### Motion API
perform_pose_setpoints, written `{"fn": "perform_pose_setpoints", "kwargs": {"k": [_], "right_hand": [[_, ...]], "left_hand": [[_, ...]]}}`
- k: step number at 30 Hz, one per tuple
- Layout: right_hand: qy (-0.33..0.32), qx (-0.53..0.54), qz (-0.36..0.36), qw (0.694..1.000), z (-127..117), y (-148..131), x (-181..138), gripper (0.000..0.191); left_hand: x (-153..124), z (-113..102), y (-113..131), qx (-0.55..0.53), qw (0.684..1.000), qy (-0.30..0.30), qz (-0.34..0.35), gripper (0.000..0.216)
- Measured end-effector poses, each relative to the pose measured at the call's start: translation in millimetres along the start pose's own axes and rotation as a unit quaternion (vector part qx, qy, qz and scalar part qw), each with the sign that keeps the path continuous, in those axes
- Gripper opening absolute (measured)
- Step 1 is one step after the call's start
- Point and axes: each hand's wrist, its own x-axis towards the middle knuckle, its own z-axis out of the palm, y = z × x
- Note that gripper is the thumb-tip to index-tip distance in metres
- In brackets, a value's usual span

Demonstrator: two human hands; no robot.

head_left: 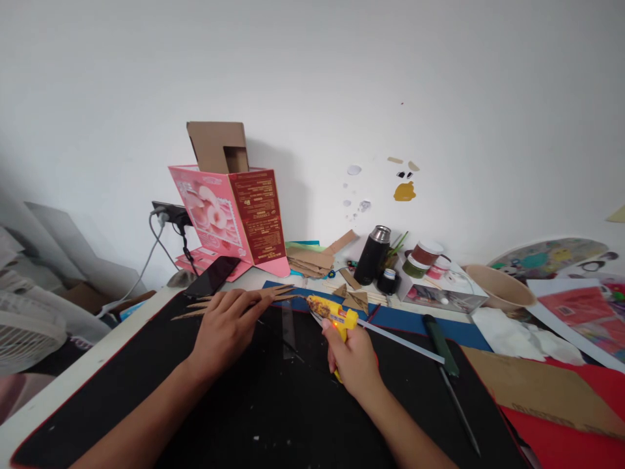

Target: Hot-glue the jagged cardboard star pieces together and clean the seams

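Observation:
My left hand [227, 329] is closed over a brown cardboard piece with pointed, spiky ends [280, 291]. Its fingers cover the middle of the piece, and spikes stick out on both sides. In my right hand [359, 361] is a yellow hot glue gun [334, 311], gripped by its handle, with a small orange light glowing. The gun's nozzle points left, close to the right tips of the cardboard. A long translucent glue stick [403, 341] juts out of the gun's back. Beneath both hands lies a black mat [234, 417], and a clear ruler [288, 332] rests on it.
A pink box [209, 212] stands at the back left beside a phone [213, 276]. Cardboard scraps [310, 260], a black thermos [374, 255] and paint jars [426, 254] line the wall side. At right lie a green-handled tool [441, 345] and a cardboard sheet [541, 391].

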Motion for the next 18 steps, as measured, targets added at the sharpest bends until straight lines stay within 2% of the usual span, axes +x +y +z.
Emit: {"fn": "perform_pose_setpoints", "kwargs": {"k": [18], "right_hand": [[0.002, -0.026, -0.004, 1.0, 2.3, 2.0, -2.0, 0.07]], "left_hand": [[2.2, -2.5, -0.7, 0.0, 1.0, -0.002, 0.002, 0.037]]}}
